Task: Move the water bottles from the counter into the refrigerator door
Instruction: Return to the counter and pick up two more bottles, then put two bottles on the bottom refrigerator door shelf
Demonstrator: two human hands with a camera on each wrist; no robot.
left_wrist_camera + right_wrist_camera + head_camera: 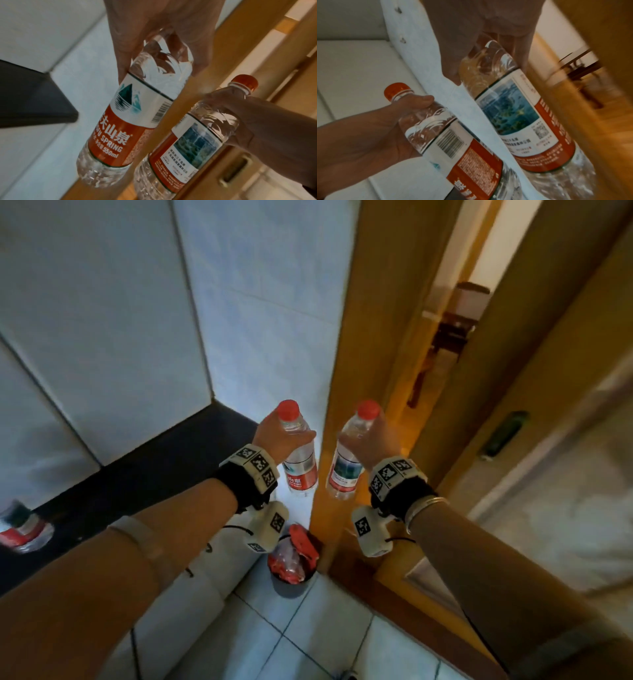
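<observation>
I hold two clear water bottles with red caps and red-and-white labels in the air, side by side. My left hand [279, 436] grips the left bottle [299, 463] round its shoulder, below the cap; in the left wrist view the same bottle [126, 121] hangs tilted from my fingers [123, 56]. My right hand [371, 441] grips the right bottle [346, 470] the same way, seen close in the right wrist view as the right bottle [527, 121]. Both bottles hang over the floor past the end of the black counter [144, 474]. No refrigerator shows.
A third bottle [22, 529] lies blurred on the counter at far left. A bin [294, 563] with red and clear rubbish stands on the tiled floor below the bottles. A wooden door frame [363, 344] and sliding door [534, 392] rise to the right.
</observation>
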